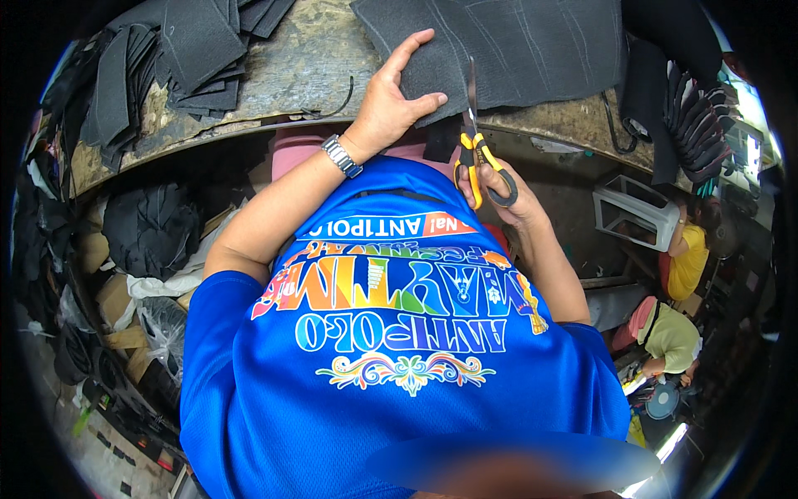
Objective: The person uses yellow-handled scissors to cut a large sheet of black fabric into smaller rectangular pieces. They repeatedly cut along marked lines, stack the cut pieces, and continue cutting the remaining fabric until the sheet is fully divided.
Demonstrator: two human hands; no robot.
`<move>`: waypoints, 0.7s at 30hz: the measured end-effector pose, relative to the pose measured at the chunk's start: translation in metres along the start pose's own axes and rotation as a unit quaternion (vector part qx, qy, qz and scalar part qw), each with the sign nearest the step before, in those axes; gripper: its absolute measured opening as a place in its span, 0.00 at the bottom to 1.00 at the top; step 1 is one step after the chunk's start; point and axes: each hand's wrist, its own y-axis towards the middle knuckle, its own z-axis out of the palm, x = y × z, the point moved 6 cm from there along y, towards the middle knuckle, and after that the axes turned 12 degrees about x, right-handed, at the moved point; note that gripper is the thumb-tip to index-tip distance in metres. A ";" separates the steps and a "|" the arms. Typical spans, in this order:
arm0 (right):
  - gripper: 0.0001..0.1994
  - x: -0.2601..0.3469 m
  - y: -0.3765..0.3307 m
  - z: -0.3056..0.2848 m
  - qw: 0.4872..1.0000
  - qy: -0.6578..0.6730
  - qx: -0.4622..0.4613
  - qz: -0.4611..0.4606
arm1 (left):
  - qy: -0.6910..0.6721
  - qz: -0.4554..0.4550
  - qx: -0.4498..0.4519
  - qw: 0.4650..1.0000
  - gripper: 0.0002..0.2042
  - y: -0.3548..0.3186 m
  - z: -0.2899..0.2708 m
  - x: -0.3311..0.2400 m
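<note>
A dark grey felt-like sheet (540, 50) with pale chalk lines lies across the far side of the worktable. My left hand (391, 96) rests at the sheet's left edge, thumb and forefinger spread apart; its other fingers are hidden. In my right hand (507, 195) is a pair of scissors (477, 154) with yellow and black handles, my fingers through the loops. The blades point away from me, look nearly together, and overlap the sheet's near edge. Whether they touch the material cannot be told.
Cut dark pieces (195, 50) are piled at the table's (291, 58) left. More dark pieces (694, 125) stand stacked at its right end. A black bundle (154, 229) lies below on the left. On the right are a grey plastic stool (636, 212) and two other people.
</note>
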 end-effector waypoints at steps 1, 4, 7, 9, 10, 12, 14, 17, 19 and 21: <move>0.23 -0.001 0.000 0.001 1.000 0.009 -0.007 0.009 | 0.002 0.001 -0.002 1.000 0.41 0.000 -0.001 0.001; 0.17 0.000 -0.001 0.005 0.999 0.027 -0.039 0.026 | 0.037 -0.021 -0.001 0.999 0.41 -0.003 -0.003 0.005; 0.19 0.009 0.002 0.004 0.998 0.017 -0.033 0.041 | -0.060 -0.047 0.007 0.997 0.42 -0.006 -0.003 0.009; 0.23 0.017 0.006 0.002 0.998 -0.001 -0.026 0.048 | -0.030 -0.044 0.025 0.998 0.42 -0.009 -0.001 0.005; 0.25 0.019 0.009 0.001 0.998 0.001 -0.031 0.056 | -0.009 -0.036 0.031 0.999 0.43 -0.010 0.001 0.003; 0.27 0.022 0.015 0.000 0.998 0.011 -0.031 0.055 | 0.004 -0.029 0.024 0.999 0.42 -0.011 0.001 0.001; 0.26 0.023 0.020 0.000 0.998 -0.010 -0.021 0.063 | 0.014 -0.026 0.014 0.999 0.42 -0.012 -0.001 0.002; 0.24 0.026 0.021 -0.004 0.996 -0.024 -0.026 0.085 | 0.012 -0.042 0.010 0.999 0.43 -0.014 -0.006 0.006; 0.24 0.030 0.018 -0.008 0.994 -0.033 -0.039 0.101 | 0.015 -0.068 0.010 0.998 0.43 -0.016 -0.008 0.011; 0.25 0.038 0.016 -0.015 0.990 -0.025 -0.035 0.132 | -0.032 -0.078 0.012 0.996 0.43 -0.015 -0.007 0.013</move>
